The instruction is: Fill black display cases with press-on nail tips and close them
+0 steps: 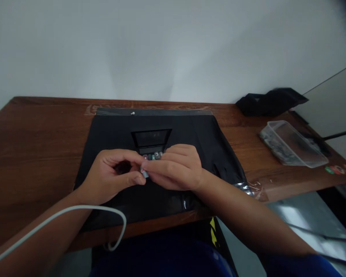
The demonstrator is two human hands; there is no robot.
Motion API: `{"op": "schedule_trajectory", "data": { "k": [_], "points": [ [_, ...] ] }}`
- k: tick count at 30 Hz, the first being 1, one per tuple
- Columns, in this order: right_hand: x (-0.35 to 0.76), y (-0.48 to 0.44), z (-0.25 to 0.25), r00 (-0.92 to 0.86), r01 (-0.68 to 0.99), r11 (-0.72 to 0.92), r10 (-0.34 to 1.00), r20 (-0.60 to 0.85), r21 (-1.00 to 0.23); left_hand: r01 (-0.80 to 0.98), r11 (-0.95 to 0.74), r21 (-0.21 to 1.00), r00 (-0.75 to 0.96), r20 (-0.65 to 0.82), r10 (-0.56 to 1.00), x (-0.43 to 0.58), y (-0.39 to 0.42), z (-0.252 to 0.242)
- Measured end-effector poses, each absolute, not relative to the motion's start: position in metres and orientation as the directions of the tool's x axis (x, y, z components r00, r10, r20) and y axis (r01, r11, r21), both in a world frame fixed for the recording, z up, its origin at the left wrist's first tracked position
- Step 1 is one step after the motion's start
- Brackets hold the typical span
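Observation:
My left hand [111, 175] pinches a small light-blue piece [144, 173] between thumb and index finger; the piece is too small and blurred to name its kind. Bent over from the other side, my right hand [178, 167] has its thumb and fingers closed on the same piece. Just beyond the fingertips is a row of several small grey, teal and purplish pieces [153, 157], some with light marks. Behind them stands a black, frame-like flat object [151, 138], its lower part hidden by my hands.
A black sheet [109, 130] covers the middle of the brown wooden table [40, 142]. To the right are a clear plastic box [294, 144] holding small greyish items and a black bag [272, 102]. A white cable [75, 207] crosses over my left forearm.

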State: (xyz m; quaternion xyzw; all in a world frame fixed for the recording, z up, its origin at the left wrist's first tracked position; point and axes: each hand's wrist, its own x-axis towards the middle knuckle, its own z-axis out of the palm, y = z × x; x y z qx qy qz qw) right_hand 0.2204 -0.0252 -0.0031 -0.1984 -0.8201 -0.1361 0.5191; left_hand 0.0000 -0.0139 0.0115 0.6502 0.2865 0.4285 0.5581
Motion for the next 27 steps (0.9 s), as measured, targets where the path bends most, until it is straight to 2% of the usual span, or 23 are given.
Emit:
{"op": "schedule_trajectory", "data": {
  "k": [6, 13, 19, 27],
  "points": [
    [0.220, -0.030, -0.002, -0.346, 0.430, 0.896, 0.276, 0.897, -0.110, -0.101, -0.267, 0.958, 0.441, 0.284, 0.852, -0.002, -0.012, 0.016],
    [0.217, -0.030, 0.002, -0.327, 0.410, 0.899, 0.302, 0.895, -0.154, -0.076, -0.295, 0.952, 0.417, 0.299, 0.858, -0.003, -0.011, 0.017],
    [0.221, -0.034, 0.007, -0.273, 0.346, 0.883, 0.417, 0.867, -0.316, -0.085, -0.306, 0.948, 0.415, 0.313, 0.854, -0.004, -0.011, 0.015],
    [0.220, -0.045, 0.013, -0.213, 0.308, 0.846, 0.506, 0.836, -0.434, -0.074, -0.312, 0.947, 0.384, 0.316, 0.867, -0.008, -0.009, 0.011]
  ]
}}
